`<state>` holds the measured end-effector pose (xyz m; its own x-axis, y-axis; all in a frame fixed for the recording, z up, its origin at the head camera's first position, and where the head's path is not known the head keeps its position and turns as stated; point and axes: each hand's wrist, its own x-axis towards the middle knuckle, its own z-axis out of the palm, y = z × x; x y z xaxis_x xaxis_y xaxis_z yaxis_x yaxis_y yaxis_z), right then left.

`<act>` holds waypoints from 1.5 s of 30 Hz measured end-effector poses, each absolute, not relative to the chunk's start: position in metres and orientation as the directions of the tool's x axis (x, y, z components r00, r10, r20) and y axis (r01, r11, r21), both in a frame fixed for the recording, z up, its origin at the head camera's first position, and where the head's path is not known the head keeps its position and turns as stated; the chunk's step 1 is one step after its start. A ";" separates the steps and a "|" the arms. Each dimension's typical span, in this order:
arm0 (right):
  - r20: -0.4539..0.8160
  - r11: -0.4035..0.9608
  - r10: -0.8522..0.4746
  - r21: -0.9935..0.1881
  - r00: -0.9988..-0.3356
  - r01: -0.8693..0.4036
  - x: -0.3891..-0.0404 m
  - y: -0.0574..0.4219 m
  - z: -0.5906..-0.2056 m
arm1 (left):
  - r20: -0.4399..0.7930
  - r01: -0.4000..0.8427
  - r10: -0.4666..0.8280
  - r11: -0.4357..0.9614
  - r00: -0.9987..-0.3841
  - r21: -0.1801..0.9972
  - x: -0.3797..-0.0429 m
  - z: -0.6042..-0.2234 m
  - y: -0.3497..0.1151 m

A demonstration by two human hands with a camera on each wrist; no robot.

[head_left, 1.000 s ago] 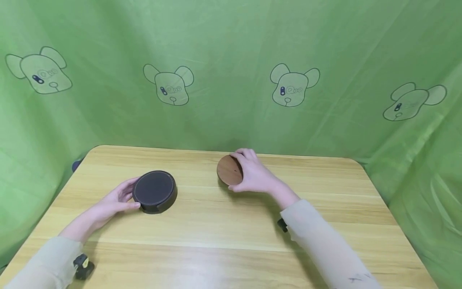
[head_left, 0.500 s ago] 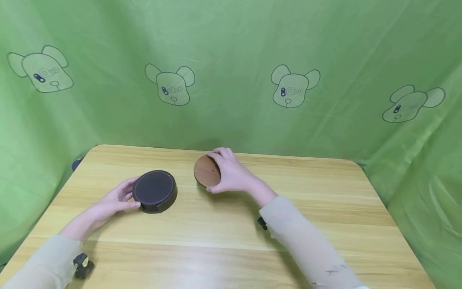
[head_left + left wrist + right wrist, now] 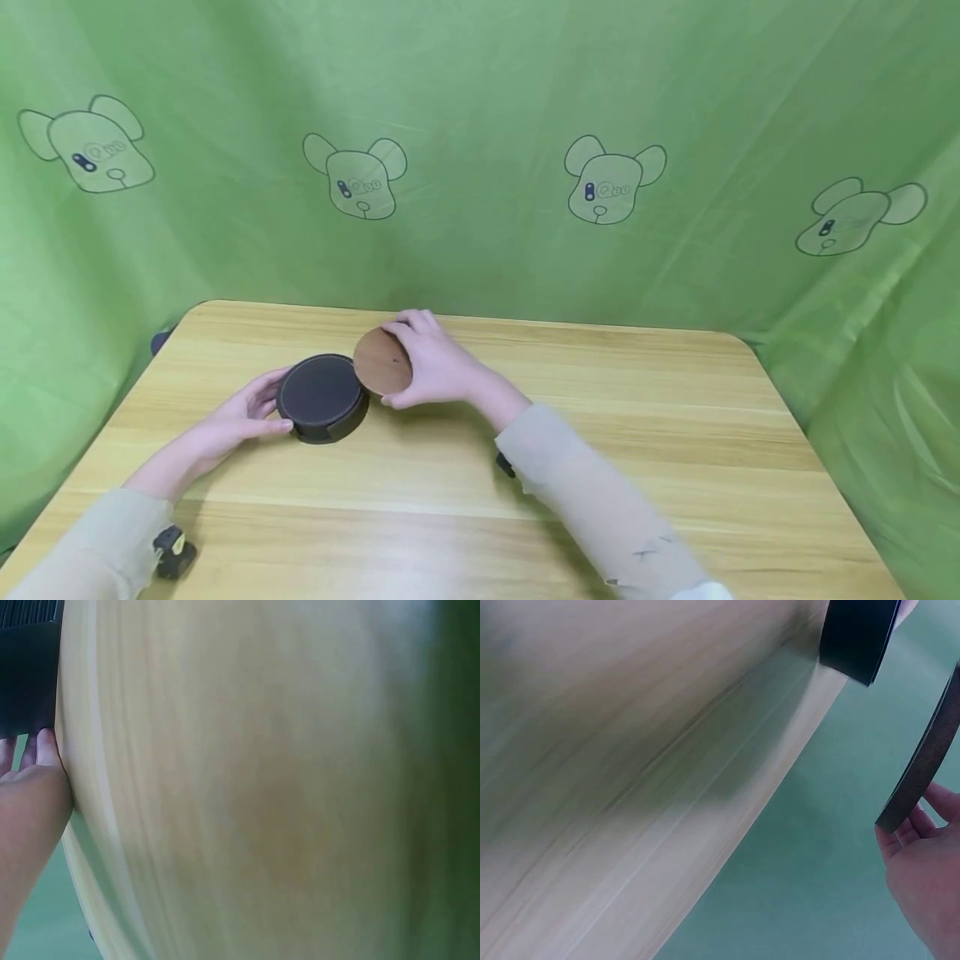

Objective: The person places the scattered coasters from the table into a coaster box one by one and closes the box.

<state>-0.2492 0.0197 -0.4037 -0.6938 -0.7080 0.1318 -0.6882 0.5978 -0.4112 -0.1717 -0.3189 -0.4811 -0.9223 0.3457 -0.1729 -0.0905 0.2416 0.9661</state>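
A round black coaster holder [image 3: 321, 390] with stitched black coasters in it rests on the left part of the table. My left hand [image 3: 238, 418] holds its left side, thumb at the front and fingers behind. The left wrist view shows the stacked edges of the coasters [image 3: 28, 611] above the holder's smooth side. My right hand [image 3: 435, 360] grips a round wooden coaster [image 3: 381, 363] by its right edge. The coaster is tilted, raised off the table, close to the holder's right rim and partly overlapping it in the head view. Its dark edge [image 3: 924, 754] faces the right wrist camera.
The light wood table [image 3: 480, 475] has rounded back corners. A green curtain [image 3: 480, 167] printed with bear heads hangs behind and at both sides. A small black device [image 3: 174, 553] is strapped at the left wrist.
My right hand has carried the wooden coaster leftward across the table, from near the middle to beside the black holder. The left hand and the holder stay where they were.
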 end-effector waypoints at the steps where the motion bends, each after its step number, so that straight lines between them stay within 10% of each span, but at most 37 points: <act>1: 0.131 0.595 -0.711 -0.412 -0.691 -0.690 -0.249 0.016 -0.404 | -0.175 -0.093 0.345 0.242 -0.922 0.966 -0.172 -0.481 -0.319; 45: 0.016 0.628 -0.757 -0.258 -0.654 -0.734 -0.233 -0.073 -0.431 | -0.166 -0.081 0.359 0.241 -0.918 0.967 -0.172 -0.479 -0.316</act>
